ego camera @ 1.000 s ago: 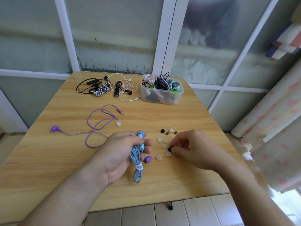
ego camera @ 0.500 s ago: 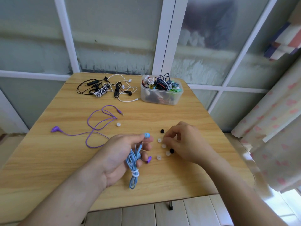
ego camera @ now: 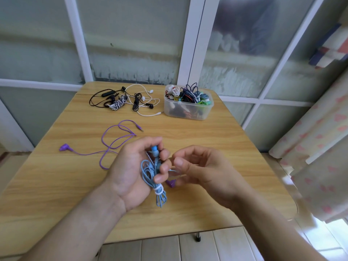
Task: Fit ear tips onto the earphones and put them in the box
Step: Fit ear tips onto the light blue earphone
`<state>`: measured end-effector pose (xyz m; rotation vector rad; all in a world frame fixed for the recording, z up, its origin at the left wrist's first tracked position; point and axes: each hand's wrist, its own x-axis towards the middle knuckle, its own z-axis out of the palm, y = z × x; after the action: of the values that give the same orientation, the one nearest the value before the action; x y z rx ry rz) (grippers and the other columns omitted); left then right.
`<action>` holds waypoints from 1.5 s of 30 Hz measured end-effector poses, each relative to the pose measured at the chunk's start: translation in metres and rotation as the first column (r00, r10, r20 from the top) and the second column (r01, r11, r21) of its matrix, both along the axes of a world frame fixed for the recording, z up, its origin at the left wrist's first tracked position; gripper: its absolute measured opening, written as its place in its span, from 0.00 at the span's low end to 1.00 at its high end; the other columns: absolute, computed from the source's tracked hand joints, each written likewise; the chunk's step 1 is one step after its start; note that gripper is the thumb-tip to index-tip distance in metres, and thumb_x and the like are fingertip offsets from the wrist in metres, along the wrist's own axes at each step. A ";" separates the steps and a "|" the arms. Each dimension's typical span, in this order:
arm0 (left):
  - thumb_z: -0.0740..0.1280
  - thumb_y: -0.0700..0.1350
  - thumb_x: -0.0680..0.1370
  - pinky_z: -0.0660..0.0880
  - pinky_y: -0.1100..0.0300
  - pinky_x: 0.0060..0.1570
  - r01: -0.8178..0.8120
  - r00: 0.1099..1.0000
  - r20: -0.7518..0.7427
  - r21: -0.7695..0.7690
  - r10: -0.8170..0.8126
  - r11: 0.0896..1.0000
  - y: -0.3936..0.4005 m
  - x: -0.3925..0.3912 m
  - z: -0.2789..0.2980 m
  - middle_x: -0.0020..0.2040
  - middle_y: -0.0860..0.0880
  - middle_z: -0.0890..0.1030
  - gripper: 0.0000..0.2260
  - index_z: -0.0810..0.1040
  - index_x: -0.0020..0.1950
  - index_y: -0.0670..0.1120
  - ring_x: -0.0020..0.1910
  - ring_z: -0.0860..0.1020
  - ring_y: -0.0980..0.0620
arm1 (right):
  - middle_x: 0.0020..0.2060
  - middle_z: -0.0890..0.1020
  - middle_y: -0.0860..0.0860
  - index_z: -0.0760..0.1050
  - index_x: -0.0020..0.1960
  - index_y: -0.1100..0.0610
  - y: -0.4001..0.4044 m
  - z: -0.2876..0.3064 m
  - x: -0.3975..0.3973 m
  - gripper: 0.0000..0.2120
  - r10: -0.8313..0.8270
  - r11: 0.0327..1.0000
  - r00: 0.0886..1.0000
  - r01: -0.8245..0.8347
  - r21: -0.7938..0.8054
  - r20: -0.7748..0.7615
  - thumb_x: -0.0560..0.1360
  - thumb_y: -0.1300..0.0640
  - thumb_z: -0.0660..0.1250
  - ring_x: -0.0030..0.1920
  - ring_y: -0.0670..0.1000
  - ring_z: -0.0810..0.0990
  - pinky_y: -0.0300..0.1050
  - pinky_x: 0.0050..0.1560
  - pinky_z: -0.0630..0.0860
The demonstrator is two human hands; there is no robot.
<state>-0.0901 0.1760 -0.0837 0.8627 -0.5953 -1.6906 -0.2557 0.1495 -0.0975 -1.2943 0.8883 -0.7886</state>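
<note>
My left hand (ego camera: 130,174) grips a bundled light-blue earphone set (ego camera: 150,172) tied with a white twist tie. One blue earbud (ego camera: 154,148) sticks up between its fingertips. My right hand (ego camera: 203,172) is raised just to the right of it, fingers curled. Thumb and forefinger are pinched together near the earbud, apparently on a small ear tip that the thumb hides. The clear plastic box (ego camera: 188,112), full of coiled earphones, stands at the far right of the table. My hands cover the loose ear tips on the table.
Purple earphones (ego camera: 113,146) lie uncoiled on the wooden table (ego camera: 56,185), with one purple earbud (ego camera: 171,183) under my hands. A pile of black, white and striped earphones (ego camera: 124,100) lies at the back left. A curtain hangs at the right.
My right hand has lifted off the ear tips on the table and come up toward the blue earbud. My left hand has raised and turned the blue bundle, palm up.
</note>
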 end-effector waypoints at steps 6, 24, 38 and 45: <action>0.62 0.41 0.70 0.60 0.62 0.20 -0.058 0.998 0.012 -0.063 0.059 0.996 0.000 -0.002 -0.001 0.35 0.43 0.73 0.03 0.70 0.39 0.42 0.31 0.71 0.48 | 0.35 0.83 0.60 0.77 0.45 0.65 0.005 0.003 0.004 0.07 -0.018 1.000 1.000 0.018 0.003 0.005 0.69 0.69 0.73 0.36 0.57 0.83 0.48 0.42 0.83; 0.73 0.50 0.66 0.61 0.66 0.18 -0.128 0.868 0.454 -0.191 0.203 0.973 0.004 -0.005 -0.014 0.36 0.39 0.80 0.15 0.82 0.46 0.41 0.24 0.72 0.53 | 0.36 0.86 0.53 0.83 0.39 0.61 0.010 0.013 0.005 0.08 -0.306 0.898 0.949 0.260 -0.355 -0.080 0.64 0.63 0.80 0.37 0.51 0.85 0.41 0.39 0.80; 0.75 0.48 0.66 0.75 0.58 0.33 0.000 0.680 0.632 -0.508 0.373 0.861 0.005 -0.001 -0.012 0.37 0.47 0.84 0.10 0.83 0.42 0.44 0.31 0.80 0.50 | 0.38 0.86 0.58 0.82 0.44 0.62 0.004 0.018 -0.005 0.13 -0.195 0.956 0.978 0.207 -0.207 0.079 0.61 0.61 0.77 0.34 0.54 0.84 0.41 0.37 0.80; 0.75 0.48 0.70 0.76 0.52 0.36 0.106 0.557 0.719 -0.559 0.416 0.823 0.005 0.002 -0.014 0.36 0.50 0.83 0.04 0.81 0.41 0.51 0.35 0.80 0.51 | 0.34 0.85 0.59 0.83 0.41 0.62 0.003 0.019 -0.007 0.09 -0.107 0.980 0.994 0.109 -0.166 0.024 0.61 0.63 0.76 0.32 0.54 0.83 0.42 0.35 0.80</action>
<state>-0.0883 0.1808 -0.0980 1.2094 -1.5154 -0.7376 -0.2625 0.1529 -0.0788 -1.3936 0.9014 -0.9741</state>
